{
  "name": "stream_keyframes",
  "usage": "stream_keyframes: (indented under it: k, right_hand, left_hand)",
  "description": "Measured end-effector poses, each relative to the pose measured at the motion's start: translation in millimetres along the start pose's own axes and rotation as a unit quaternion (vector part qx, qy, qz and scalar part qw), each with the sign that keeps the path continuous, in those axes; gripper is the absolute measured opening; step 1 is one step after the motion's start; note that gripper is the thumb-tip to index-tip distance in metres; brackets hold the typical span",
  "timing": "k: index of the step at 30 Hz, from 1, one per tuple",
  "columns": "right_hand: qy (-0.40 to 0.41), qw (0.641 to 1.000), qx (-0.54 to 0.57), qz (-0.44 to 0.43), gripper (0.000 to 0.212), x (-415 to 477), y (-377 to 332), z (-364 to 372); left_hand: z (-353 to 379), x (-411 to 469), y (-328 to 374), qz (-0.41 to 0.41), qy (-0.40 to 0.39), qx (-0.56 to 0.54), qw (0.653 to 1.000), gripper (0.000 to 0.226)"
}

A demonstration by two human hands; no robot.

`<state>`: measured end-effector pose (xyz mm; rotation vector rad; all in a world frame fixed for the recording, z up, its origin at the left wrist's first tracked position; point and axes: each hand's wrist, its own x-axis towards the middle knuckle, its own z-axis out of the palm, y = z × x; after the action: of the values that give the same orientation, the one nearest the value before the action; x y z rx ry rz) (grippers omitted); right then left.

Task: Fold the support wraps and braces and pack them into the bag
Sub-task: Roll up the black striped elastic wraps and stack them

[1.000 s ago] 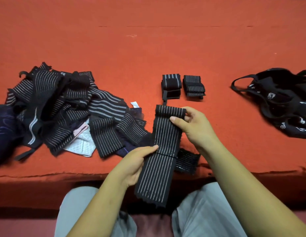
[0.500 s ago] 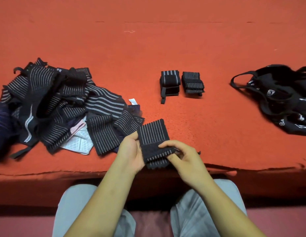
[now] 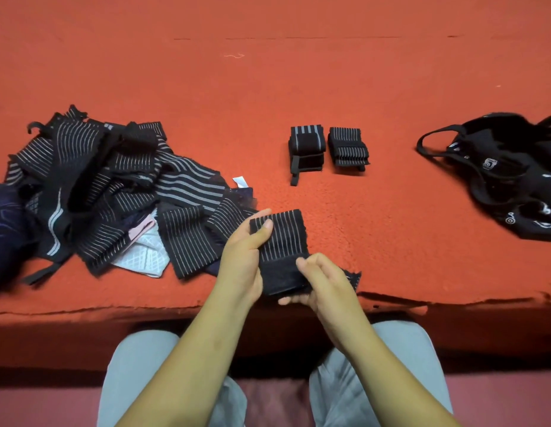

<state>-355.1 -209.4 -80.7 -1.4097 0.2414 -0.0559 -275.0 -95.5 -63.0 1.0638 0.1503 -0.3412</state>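
A black wrap with thin grey stripes (image 3: 281,238) is folded into a short pad just above the near edge of the red surface. My left hand (image 3: 241,260) grips its left side, thumb on top. My right hand (image 3: 322,280) pinches the plain black strap end at the bottom right. Two folded wraps (image 3: 328,146) sit side by side farther back in the middle. A heap of unfolded striped wraps and braces (image 3: 107,192) lies to the left. The black bag (image 3: 508,174) lies at the right edge, its handles spread.
The red cloth-covered surface (image 3: 298,72) stretches far back. Its front edge (image 3: 452,302) runs just below my hands. A dark blue item (image 3: 6,226) sits at the far left edge. My knees in grey trousers (image 3: 138,380) are below.
The wrap hung long and open between my hands a second ago. It has been folded up into a short pad, and my hands have come together low near the front edge.
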Motion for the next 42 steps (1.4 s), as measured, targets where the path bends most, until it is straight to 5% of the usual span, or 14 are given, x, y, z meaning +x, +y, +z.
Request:
stream_keyframes:
  k: [3, 11, 17, 24, 27, 32, 38, 42]
  right_hand:
    - [0.059, 0.995, -0.074, -0.042, 0.025, -4, 4, 4]
    - [0.092, 0.991, -0.054, -0.084, 0.033, 9, -28, -16]
    - [0.048, 0.946, -0.286, -0.145, 0.027, 53, -77, -47]
    - [0.191, 0.928, -0.245, -0.205, 0.012, 129, -88, -71]
    - [0.221, 0.926, -0.255, -0.171, 0.016, 170, -95, -88]
    - [0.234, 0.912, -0.302, -0.146, 0.024, 251, -111, -114]
    - [0.245, 0.899, -0.349, -0.1, 0.028, 317, -104, -136]
    - [0.271, 0.874, -0.396, -0.077, 0.029, 332, -75, -148]
  left_hand:
    - [9, 3, 1, 0.053, -0.028, 0.054, 0.997, 0.027]
    - [37, 27, 11, 0.154, -0.06, 0.176, 0.971, 0.022]
    - [67, 51, 20, 0.155, -0.136, 0.182, 0.961, 0.006]
    - [104, 96, 19, 0.109, -0.116, 0.259, 0.953, 0.011]
    - [120, 126, 23, 0.111, -0.114, 0.318, 0.935, 0.04]
    - [146, 206, 43, 0.192, -0.117, 0.455, 0.862, 0.03]
    - [170, 275, 41, 0.23, -0.07, 0.642, 0.728, 0.018]
    - [170, 292, 16, 0.236, -0.082, 0.762, 0.597, 0.028]
